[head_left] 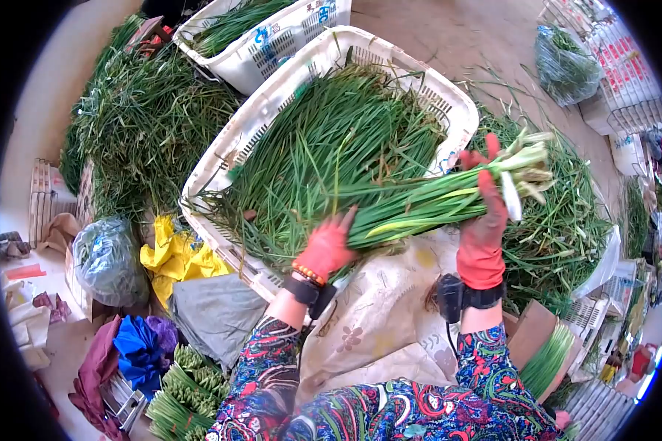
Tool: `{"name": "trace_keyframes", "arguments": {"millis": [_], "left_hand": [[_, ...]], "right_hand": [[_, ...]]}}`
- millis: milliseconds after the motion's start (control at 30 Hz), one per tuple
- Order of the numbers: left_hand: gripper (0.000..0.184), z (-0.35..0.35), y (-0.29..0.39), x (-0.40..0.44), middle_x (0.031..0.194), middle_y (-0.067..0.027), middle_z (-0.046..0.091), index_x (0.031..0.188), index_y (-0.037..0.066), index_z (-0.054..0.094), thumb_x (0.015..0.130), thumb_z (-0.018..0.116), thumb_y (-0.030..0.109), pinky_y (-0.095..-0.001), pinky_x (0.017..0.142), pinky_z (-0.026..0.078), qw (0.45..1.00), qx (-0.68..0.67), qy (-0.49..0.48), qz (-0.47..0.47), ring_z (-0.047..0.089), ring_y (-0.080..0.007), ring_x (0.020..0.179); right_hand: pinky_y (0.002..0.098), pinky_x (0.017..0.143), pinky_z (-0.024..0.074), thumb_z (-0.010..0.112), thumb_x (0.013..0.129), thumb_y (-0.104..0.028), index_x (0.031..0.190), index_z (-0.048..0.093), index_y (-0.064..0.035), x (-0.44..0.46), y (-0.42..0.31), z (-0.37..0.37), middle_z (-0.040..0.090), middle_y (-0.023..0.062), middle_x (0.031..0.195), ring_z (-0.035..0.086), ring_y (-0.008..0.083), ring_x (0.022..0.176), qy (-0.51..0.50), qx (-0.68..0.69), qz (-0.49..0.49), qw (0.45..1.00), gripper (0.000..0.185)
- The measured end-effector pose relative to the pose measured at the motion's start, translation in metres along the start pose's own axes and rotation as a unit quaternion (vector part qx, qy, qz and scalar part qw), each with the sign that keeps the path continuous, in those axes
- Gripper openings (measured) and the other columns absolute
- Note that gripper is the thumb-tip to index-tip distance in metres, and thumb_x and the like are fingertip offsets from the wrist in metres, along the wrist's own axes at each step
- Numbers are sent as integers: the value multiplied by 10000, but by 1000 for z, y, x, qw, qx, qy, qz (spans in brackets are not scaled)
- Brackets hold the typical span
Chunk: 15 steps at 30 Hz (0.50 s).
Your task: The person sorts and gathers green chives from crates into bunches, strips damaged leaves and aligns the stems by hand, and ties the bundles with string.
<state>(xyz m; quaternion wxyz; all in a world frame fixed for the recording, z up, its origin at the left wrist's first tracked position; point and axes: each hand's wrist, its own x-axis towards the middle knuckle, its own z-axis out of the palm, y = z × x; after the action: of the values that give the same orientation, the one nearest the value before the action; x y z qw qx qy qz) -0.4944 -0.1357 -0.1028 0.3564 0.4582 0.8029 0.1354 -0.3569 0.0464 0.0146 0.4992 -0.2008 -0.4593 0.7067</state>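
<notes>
My right hand (485, 228), in a red glove, grips a bunch of chives (412, 209) near its pale root end, with the thumb and fingers around the stalks. The white roots point to the upper right, and the green leaves stretch left over the crate. My left hand (326, 248), also red-gloved, is beside the leafy end with its fingers stretched out and slightly blurred. Whether it touches the leaves is hard to see. Below the bunch stands a white plastic crate (456, 110) heaped with loose chives (346, 132).
Another white crate (301, 33) stands behind. Heaps of greens lie at left (151, 110) and right (552, 213). Bundled chives (187, 389) sit lower left, near a blue cloth (138, 349) and a yellow bag (173, 257). A patterned cloth (375, 323) covers my lap.
</notes>
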Motion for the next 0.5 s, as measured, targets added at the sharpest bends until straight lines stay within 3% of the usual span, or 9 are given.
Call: {"name": "trace_keyframes", "arguments": {"millis": [67, 100, 167, 267, 367, 400, 433, 467, 500], "left_hand": [[758, 41, -64, 4, 1322, -106, 379, 1353, 195, 268, 698, 635, 296, -459, 980, 307, 998, 8, -63, -15, 379, -312, 1205], [606, 50, -79, -3, 1319, -101, 383, 1324, 198, 337, 770, 549, 322, -376, 975, 345, 999, -18, -10, 39, 400, -284, 1186], [469, 60, -88, -4, 1336, -92, 356, 1261, 189, 430, 805, 486, 277, -399, 973, 338, 994, 94, -49, 31, 371, -271, 1210], [418, 67, -86, 1, 1348, -101, 344, 1208, 173, 491, 801, 478, 267, -396, 977, 331, 990, 131, -42, 2, 359, -271, 1220], [437, 50, -79, 0, 1291, -141, 420, 1213, 154, 489, 794, 496, 278, -372, 962, 350, 997, 45, -60, 9, 423, -300, 1166], [454, 11, -47, -21, 1204, -178, 494, 1208, 129, 492, 788, 514, 301, -353, 934, 378, 996, -7, -74, -55, 484, -323, 1098], [454, 21, -74, -6, 1158, -186, 524, 1198, 125, 505, 782, 532, 303, -364, 914, 398, 999, -32, 15, -21, 517, -322, 1058], [428, -20, -56, -14, 1162, -193, 518, 1144, 107, 544, 771, 554, 317, -357, 900, 410, 995, -33, 8, -90, 502, -302, 1077], [465, -43, -66, -20, 1127, -179, 536, 1173, 90, 513, 786, 548, 344, -344, 876, 418, 982, -116, 131, -73, 505, -265, 1052]], "right_hand": [[339, 935, 417, 607, 771, -74, 1312, 258, 29, 4, -34, 22, 517, 143, 1137, 543, 217, 1002, -22, -9, -52, 998, 652], [345, 941, 411, 606, 767, -72, 1324, 236, 30, 6, -50, 28, 499, 152, 1171, 536, 226, 1018, -44, -33, -77, 995, 676], [378, 964, 384, 583, 785, -131, 1332, 228, 22, 7, -94, 46, 456, 174, 1229, 495, 248, 1088, -98, -49, -96, 989, 669], [432, 1014, 303, 501, 825, -211, 1322, 237, 49, 14, -161, 63, 417, 214, 1259, 407, 280, 1181, -42, -67, -253, 964, 621], [488, 1057, 194, 436, 841, -210, 1292, 275, 79, 10, -227, 82, 348, 272, 1297, 329, 365, 1229, 14, -87, -390, 917, 560], [508, 1064, 150, 415, 847, -215, 1276, 300, 86, 6, -243, 84, 330, 295, 1298, 293, 408, 1237, 15, -95, -413, 906, 537], [443, 1086, 187, 553, 818, -296, 1345, 293, -128, 9, -260, 72, 271, 127, 1390, 245, 289, 1285, -187, -34, -419, 888, 611], [471, 1071, 188, 494, 833, -263, 1307, 304, -21, -1, -264, 76, 323, 208, 1330, 292, 341, 1249, -86, -58, -432, 896, 565], [499, 1057, 189, 434, 847, -230, 1269, 317, 87, -12, -265, 82, 375, 288, 1269, 339, 394, 1214, 16, -79, -442, 894, 540]]}}
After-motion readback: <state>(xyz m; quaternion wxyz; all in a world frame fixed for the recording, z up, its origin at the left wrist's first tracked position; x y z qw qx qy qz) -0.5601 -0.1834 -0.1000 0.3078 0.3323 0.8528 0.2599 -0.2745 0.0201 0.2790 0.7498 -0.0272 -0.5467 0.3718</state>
